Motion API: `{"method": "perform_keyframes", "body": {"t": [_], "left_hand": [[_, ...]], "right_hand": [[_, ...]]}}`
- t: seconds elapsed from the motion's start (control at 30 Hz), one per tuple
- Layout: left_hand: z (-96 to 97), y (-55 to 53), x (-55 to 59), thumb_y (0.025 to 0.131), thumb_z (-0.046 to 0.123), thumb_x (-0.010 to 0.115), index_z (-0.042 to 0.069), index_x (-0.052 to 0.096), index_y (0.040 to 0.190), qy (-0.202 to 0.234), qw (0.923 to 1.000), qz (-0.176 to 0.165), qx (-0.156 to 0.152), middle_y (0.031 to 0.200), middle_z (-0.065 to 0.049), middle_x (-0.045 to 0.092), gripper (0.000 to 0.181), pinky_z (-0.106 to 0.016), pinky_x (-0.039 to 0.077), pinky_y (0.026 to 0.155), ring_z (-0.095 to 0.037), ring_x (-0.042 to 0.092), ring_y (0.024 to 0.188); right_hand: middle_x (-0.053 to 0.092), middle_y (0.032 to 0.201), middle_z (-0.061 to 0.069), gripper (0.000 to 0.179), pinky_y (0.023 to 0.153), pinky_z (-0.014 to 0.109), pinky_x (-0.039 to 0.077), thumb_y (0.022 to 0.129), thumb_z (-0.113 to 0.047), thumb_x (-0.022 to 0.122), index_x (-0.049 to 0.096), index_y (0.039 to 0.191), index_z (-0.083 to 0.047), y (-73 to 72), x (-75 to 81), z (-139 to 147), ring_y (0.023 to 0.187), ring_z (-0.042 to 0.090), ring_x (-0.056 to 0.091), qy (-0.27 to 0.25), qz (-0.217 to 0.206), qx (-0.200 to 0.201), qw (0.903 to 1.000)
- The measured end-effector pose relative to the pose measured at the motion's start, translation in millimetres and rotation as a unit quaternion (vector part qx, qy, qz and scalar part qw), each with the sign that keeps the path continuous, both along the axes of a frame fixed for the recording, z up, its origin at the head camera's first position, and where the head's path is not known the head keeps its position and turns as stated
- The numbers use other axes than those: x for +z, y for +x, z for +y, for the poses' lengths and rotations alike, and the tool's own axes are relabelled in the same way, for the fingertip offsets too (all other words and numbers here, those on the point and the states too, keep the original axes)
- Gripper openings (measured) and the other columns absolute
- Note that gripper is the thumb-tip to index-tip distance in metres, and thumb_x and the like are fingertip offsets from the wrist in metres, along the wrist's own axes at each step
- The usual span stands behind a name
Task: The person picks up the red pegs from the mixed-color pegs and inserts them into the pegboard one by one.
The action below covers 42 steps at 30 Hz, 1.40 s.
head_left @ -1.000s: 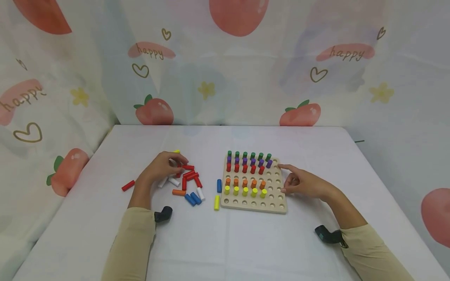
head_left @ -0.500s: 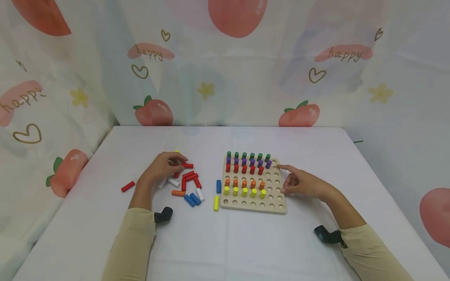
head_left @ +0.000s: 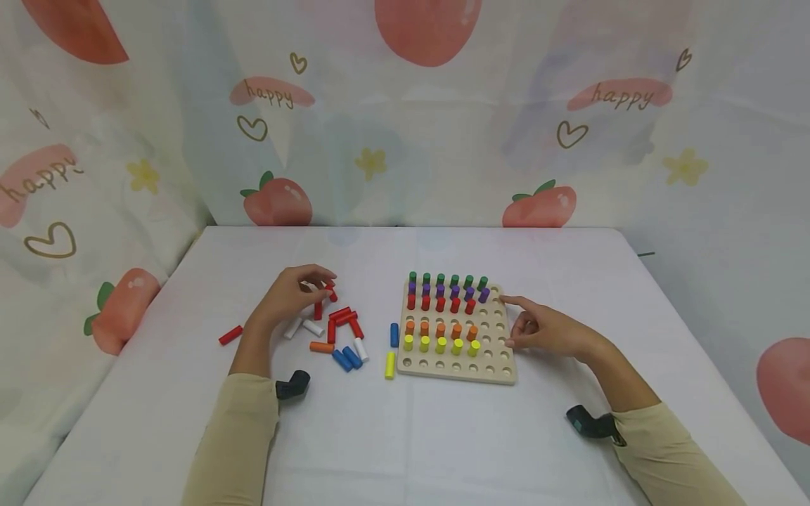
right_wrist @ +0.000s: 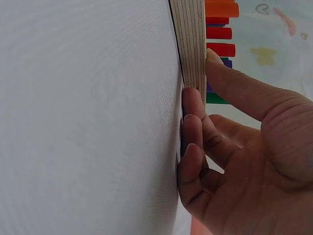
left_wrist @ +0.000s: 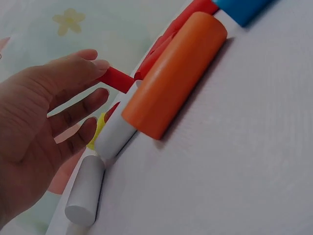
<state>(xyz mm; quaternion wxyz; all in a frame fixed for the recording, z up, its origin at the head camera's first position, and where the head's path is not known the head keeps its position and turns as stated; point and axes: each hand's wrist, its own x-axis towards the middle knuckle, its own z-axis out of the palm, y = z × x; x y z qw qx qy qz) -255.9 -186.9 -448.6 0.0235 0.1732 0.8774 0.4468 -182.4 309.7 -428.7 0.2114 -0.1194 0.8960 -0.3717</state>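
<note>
My left hand (head_left: pixel 286 295) pinches a red peg (left_wrist: pixel 117 80) between thumb and index finger, above the loose pegs left of the board; the other fingers are loosely bent. My right hand (head_left: pixel 549 330) holds the right edge of a wooden pegboard (head_left: pixel 457 374). In the right wrist view its thumb lies at the top edge and curled fingers rest against the board's side. Rows of green pegs (head_left: pixel 455 280), purple pegs (head_left: pixel 470 294), red pegs (head_left: pixel 440 304), orange pegs (head_left: pixel 457 331) and yellow pegs (head_left: pixel 441 345) stand upright in the board.
Loose on the white table (head_left: pixel 405 436) lie several red pegs (head_left: pixel 356 327), white pegs (head_left: pixel 313 327), blue pegs (head_left: pixel 342 360) and an orange peg (head_left: pixel 321 347). A yellow peg (head_left: pixel 389 365) and a blue peg (head_left: pixel 395 335) lie beside the board's left edge. One red peg (head_left: pixel 230 334) lies apart, far left.
My left hand has taken a red peg from the far side of the loose pile and tilted it up slightly. My right hand and the board have stayed in place.
</note>
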Motion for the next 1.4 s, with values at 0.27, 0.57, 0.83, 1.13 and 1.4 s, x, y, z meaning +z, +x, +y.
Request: {"method": "perform_keyframes", "body": {"t": [0.27,0.57,0.83,1.13,1.4], "left_hand": [[2.3,0.4,-6.6,0.095,0.012,0.077,0.014,0.074,0.123,-0.014,0.9996,-0.020,0.011,0.112,-0.001,0.071,0.028,-0.042,0.054,0.094,-0.024,0.063,0.106],[4.1,-0.1,-14.0,0.091,0.016,0.082,0.015,0.078,0.115,-0.021,0.9966,-0.071,0.036,0.106,-0.004,0.071,0.024,-0.039,0.055,0.088,-0.027,0.062,0.100],[4.5,-1.5,-11.4,0.092,0.018,0.082,0.017,0.077,0.119,-0.034,0.9963,-0.071,0.035,0.110,-0.004,0.070,0.027,-0.036,0.057,0.086,-0.028,0.062,0.103],[7.8,2.2,-2.3,0.092,0.016,0.082,0.012,0.075,0.118,-0.012,0.9992,-0.031,0.024,0.108,-0.004,0.073,0.028,-0.040,0.058,0.088,-0.026,0.067,0.103],[16.9,7.0,12.3,0.091,0.017,0.083,0.014,0.076,0.117,-0.007,0.9998,0.010,0.017,0.109,-0.003,0.073,0.028,-0.042,0.059,0.087,-0.025,0.069,0.102]], "right_hand": [[0.061,0.095,0.007,0.084,0.074,0.034,0.047,0.094,-0.021,0.080,0.030,0.160,-0.005,2.1,0.4,-1.1,0.084,0.024,0.055,-0.007,0.001,0.000,1.0000],[0.061,0.095,0.006,0.085,0.072,0.034,0.046,0.093,-0.023,0.080,0.031,0.160,-0.007,3.8,1.9,-2.0,0.084,0.024,0.055,-0.002,-0.007,-0.010,0.9999],[0.061,0.094,0.006,0.086,0.073,0.036,0.046,0.093,-0.023,0.080,0.030,0.161,-0.007,4.0,2.0,-3.2,0.085,0.024,0.055,-0.005,-0.007,-0.009,0.9999],[0.061,0.094,0.007,0.086,0.072,0.033,0.047,0.093,-0.024,0.081,0.031,0.160,-0.006,4.5,3.6,-3.3,0.084,0.024,0.055,-0.008,-0.006,-0.015,0.9998],[0.061,0.093,0.007,0.087,0.073,0.034,0.047,0.091,-0.024,0.082,0.032,0.160,-0.007,6.5,3.7,-2.6,0.084,0.024,0.055,-0.007,-0.010,-0.021,0.9997]]}}
